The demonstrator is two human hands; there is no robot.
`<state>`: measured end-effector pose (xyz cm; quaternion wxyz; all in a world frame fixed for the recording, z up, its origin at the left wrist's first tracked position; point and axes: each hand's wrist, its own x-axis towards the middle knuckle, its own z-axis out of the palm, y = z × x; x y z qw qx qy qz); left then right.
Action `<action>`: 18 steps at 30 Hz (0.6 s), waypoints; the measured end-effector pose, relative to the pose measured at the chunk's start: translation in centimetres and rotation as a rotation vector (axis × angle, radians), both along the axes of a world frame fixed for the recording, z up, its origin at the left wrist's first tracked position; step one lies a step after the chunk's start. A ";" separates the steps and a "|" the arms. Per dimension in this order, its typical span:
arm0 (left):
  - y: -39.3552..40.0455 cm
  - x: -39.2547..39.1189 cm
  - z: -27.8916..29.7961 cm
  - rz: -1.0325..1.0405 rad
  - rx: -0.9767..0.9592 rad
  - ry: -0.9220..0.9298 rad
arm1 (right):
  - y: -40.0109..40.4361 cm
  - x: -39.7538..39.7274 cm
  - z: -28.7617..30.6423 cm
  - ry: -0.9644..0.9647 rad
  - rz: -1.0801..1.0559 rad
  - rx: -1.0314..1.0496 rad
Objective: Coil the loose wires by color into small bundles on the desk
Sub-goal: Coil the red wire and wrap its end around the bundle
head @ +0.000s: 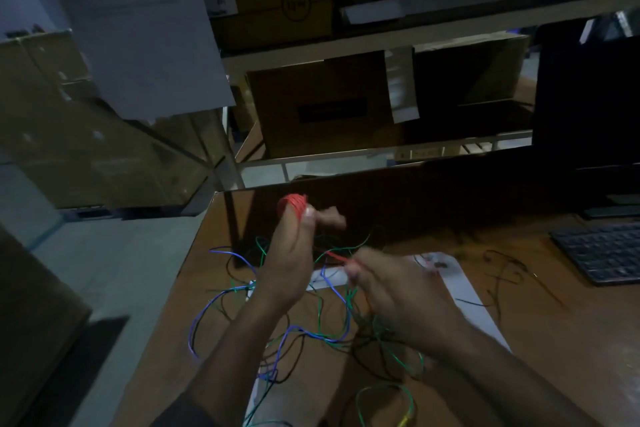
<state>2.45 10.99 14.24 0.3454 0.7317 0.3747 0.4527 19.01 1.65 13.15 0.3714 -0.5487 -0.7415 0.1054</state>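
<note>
My left hand [289,263] is raised over the desk with a red wire coil [293,204] wound round its fingertips, the thumb pressing against it. A short length of red wire [337,257] runs from the coil down to my right hand [394,291], which pinches its end; this hand is blurred. Below both hands lies a loose tangle: blue wires [214,302], green wires [394,354] and black wires [502,274] spread over the brown desk [571,340].
A white sheet [467,295] lies under part of the tangle. A black keyboard [602,253] and a dark monitor [588,97] stand at the right. Cardboard boxes [322,104] fill shelves behind the desk. The desk's left edge drops to the floor [104,270].
</note>
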 end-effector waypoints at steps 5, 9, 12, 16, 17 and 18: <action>-2.4 1.4 -0.5 -0.226 -0.279 -0.051 | 2.2 2.0 2.3 0.226 -0.085 0.193; -4.3 1.7 1.1 -0.515 -0.554 -0.503 | 3.8 2.3 1.0 0.343 -0.119 0.160; -3.6 1.3 3.0 -0.562 -0.630 -0.886 | 4.4 1.9 -1.1 0.369 -0.050 0.035; -1.4 0.0 4.3 -0.416 -0.354 -0.954 | 2.7 1.6 -2.1 -0.031 0.015 -0.196; -0.9 -0.2 4.1 -0.364 -0.291 -0.865 | 2.1 1.3 -2.0 -0.134 0.038 -0.199; -0.5 -0.4 3.7 -0.269 -0.226 -0.723 | 1.6 1.0 -1.8 -0.192 0.053 -0.171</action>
